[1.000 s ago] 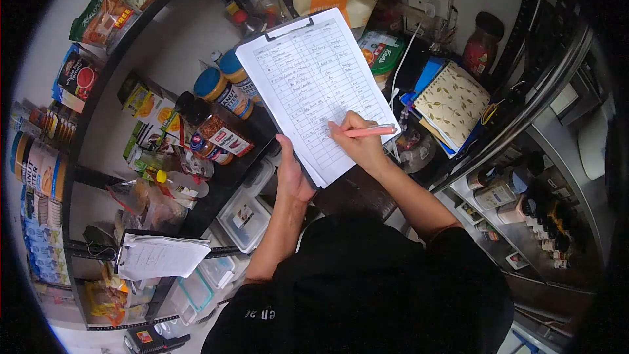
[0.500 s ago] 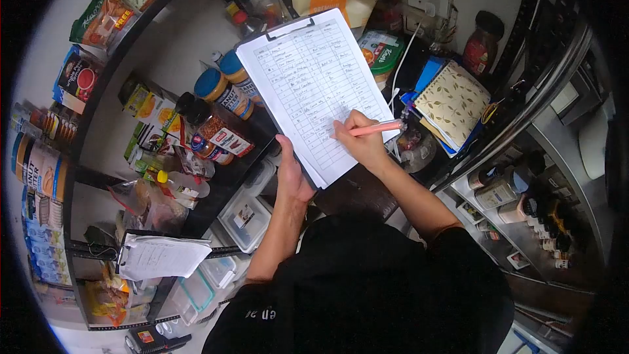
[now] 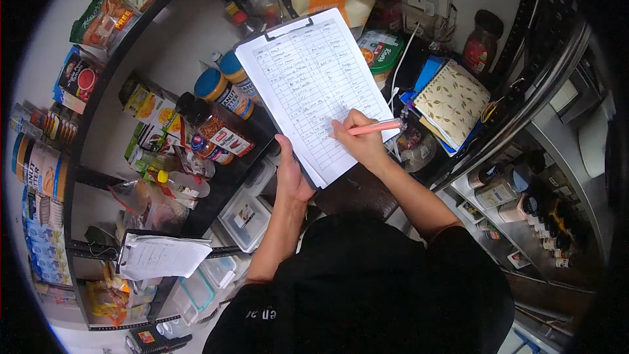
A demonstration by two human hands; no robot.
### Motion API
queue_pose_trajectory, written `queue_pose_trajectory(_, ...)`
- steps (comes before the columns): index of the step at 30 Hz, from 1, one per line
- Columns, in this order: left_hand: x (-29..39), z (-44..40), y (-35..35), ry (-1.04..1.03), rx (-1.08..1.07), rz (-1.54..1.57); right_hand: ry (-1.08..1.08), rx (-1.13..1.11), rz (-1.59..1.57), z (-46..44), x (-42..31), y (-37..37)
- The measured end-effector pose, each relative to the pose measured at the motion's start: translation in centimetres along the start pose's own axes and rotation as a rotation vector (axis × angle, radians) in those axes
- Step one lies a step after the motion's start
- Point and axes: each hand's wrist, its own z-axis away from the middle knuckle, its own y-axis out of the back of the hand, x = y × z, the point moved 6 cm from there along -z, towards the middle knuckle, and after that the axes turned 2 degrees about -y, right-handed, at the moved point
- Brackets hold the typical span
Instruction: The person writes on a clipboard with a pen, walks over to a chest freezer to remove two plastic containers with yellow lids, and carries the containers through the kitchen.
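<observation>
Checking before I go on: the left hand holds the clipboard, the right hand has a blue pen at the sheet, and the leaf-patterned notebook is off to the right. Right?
One slip: the pen is pink, not blue, as the head view shows. The left hand does hold the clipboard, and the leaf-patterned notebook is to the right.

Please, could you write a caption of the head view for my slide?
Left hand supporting a clipboard, right hand holding a pink pen over its handwritten sheet, beside a stocked shelf.
</observation>
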Motion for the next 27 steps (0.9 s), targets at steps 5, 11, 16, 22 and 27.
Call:
queue_pose_trajectory(5, 0.1, 0.1, 0.0, -0.002, 0.006, -0.011, 0.0, 0.008, -0.003, 0.1, -0.5, 0.1)
queue_pose_trajectory(11, -0.1, 0.0, 0.4, 0.01, -0.003, 0.011, 0.019, 0.004, -0.004, 0.1, -0.6, 0.1)
queue_pose_trajectory(16, 0.0, 0.1, 0.0, 0.011, -0.002, 0.024, -0.017, -0.008, 0.012, 0.1, 0.0, -0.1)
queue_pose_trajectory(22, 0.1, 0.2, -0.1, 0.011, 0.007, 0.014, -0.015, -0.003, -0.026, 0.1, 0.2, -0.1)
queue_pose_trajectory(27, 0.1, 0.0, 0.2, 0.001, 0.023, 0.011, -0.04, -0.006, 0.0, 0.0, -0.3, -0.1)
